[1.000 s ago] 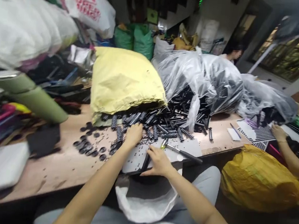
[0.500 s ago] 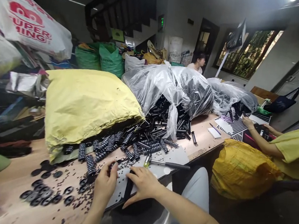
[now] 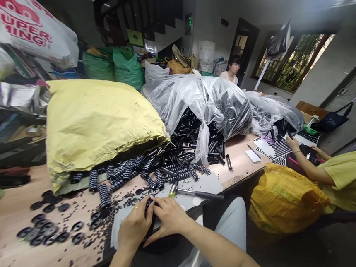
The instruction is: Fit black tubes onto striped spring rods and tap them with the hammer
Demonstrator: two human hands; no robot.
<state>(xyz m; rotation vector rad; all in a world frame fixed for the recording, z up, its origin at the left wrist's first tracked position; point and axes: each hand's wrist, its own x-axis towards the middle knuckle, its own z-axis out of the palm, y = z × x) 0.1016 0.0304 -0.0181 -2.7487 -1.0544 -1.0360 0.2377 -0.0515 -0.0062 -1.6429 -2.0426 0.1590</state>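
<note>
Pinches a black part (image 3: pixel 148 203) in left hand (image 3: pixel 134 227) and cups right hand (image 3: pixel 170 218) just beside it at the near edge of the desk (image 3: pixel 12 206). Has a hammer (image 3: pixel 191 192) beyond on a pale sheet (image 3: pixel 212 182), discs (image 3: pixel 62 236) to the left, studded rolls (image 3: pixel 104 195) by a yellow bag (image 3: pixel 104 123).

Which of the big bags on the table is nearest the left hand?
The opaque pale yellow sack, with black-and-white cylinders at its mouth; the clear plastic bags lie farther from the left hand.

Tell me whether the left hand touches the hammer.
Apart: the head view shows a clear gap between the left hand and the hammer, across the right hand.
</note>
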